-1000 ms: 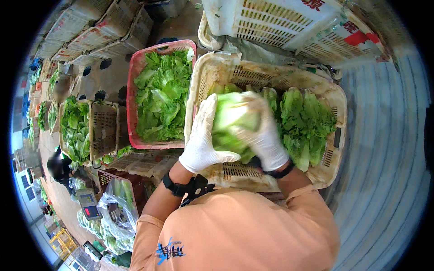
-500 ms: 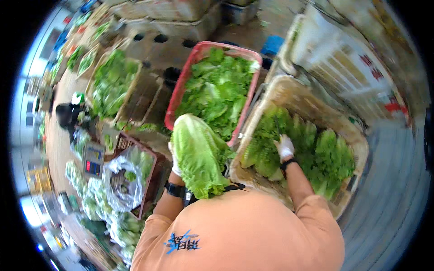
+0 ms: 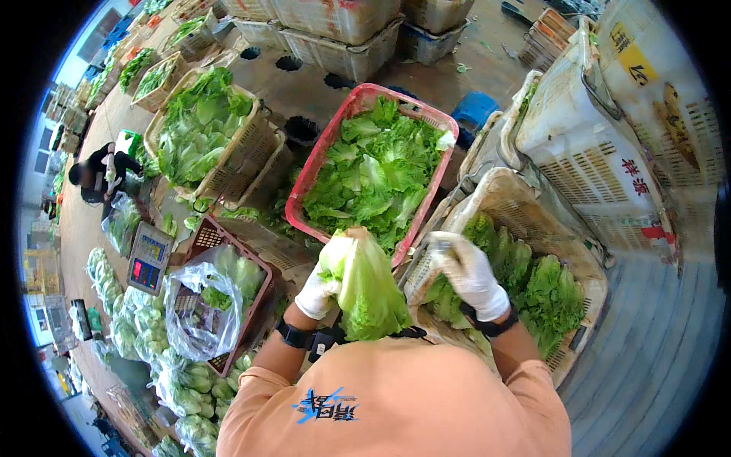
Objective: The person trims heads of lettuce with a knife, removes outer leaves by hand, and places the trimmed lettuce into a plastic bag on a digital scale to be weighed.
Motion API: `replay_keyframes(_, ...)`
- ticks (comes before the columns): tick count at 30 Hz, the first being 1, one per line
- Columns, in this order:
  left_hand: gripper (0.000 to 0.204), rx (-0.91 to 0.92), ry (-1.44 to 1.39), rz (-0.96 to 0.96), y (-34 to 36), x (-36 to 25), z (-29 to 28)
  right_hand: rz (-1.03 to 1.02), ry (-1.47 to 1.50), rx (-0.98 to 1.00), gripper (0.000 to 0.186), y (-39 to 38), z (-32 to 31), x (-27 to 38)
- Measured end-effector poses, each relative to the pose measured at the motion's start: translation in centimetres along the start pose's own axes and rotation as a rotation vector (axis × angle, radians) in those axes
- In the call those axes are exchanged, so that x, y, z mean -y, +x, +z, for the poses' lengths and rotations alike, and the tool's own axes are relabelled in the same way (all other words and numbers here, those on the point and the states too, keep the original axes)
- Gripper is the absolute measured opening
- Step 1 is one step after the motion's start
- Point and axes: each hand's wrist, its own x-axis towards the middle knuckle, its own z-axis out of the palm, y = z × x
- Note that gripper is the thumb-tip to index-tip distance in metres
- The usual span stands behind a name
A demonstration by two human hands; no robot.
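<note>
My left hand [image 3: 317, 295], in a white glove, is closed around a head of leaf lettuce [image 3: 365, 286]. Its pale cut base is up and its green leaves hang toward my chest. My right hand [image 3: 474, 276], gloved too, is raised over the near-left rim of a worn cream crate [image 3: 598, 305]. Its fingers look curled and are smeared by motion; a greyish blur shows at their tips, and what it is I cannot make out. More lettuce heads [image 3: 552, 293] lie in that crate. Straight ahead, a red crate [image 3: 301, 164] is heaped with loose lettuce leaves [image 3: 373, 164].
A cream crate [image 3: 247, 171] of leaves stands at left. Nearer are a maroon crate [image 3: 244, 346] with a clear plastic bag [image 3: 202, 320] and a scale [image 3: 150, 257]. Bagged vegetables [image 3: 141, 327] line the floor. Tall crates [image 3: 560, 114] stand at right. Another person [image 3: 95, 179] crouches far left.
My right hand has come up and left out of the cream crate, toward the lettuce. The lettuce in my left hand has moved slightly down and right and tipped, so its base now shows.
</note>
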Motion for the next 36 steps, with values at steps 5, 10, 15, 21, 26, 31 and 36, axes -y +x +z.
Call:
replay_keyframes(5, 0.104, 0.066, 0.086, 0.009, 0.1, -1.3, -0.1, -0.329, -0.321, 0.186, 0.036, 4.4, 2.1, 3.6)
replay_keyframes(10, 0.1, 0.121, -0.014, 0.006, -0.1, -0.9, -1.6, -0.413, -0.457, 0.151, 0.033, 5.4, 2.9, 3.9)
replay_keyframes(15, 0.096, 0.06, 0.039, 0.0, 0.2, -0.4, -2.8, -0.483, -0.505, 0.212, 0.033, 6.2, 3.5, 4.2)
replay_keyframes(21, 0.098, 0.044, 0.143, 0.068, 0.4, 1.1, -4.5, -0.491, -0.561, 0.259, 0.029, 6.9, 3.6, 3.3)
replay_keyframes(26, 0.104, 0.072, 0.037, 0.048, -0.1, 1.9, -5.0, 0.087, -0.873, 0.378, 0.022, 8.8, 2.5, -4.9)
replay_keyframes(31, 0.081, -0.18, -0.274, 0.054, 0.5, 2.4, -5.2, 0.346, -0.203, 0.218, 0.041, 8.7, 4.3, -3.6)
replay_keyframes(36, 0.062, -0.276, -0.145, 0.147, 3.3, 0.8, -3.9, 0.432, 0.331, 0.232, 0.077, 7.2, 9.1, -0.7)
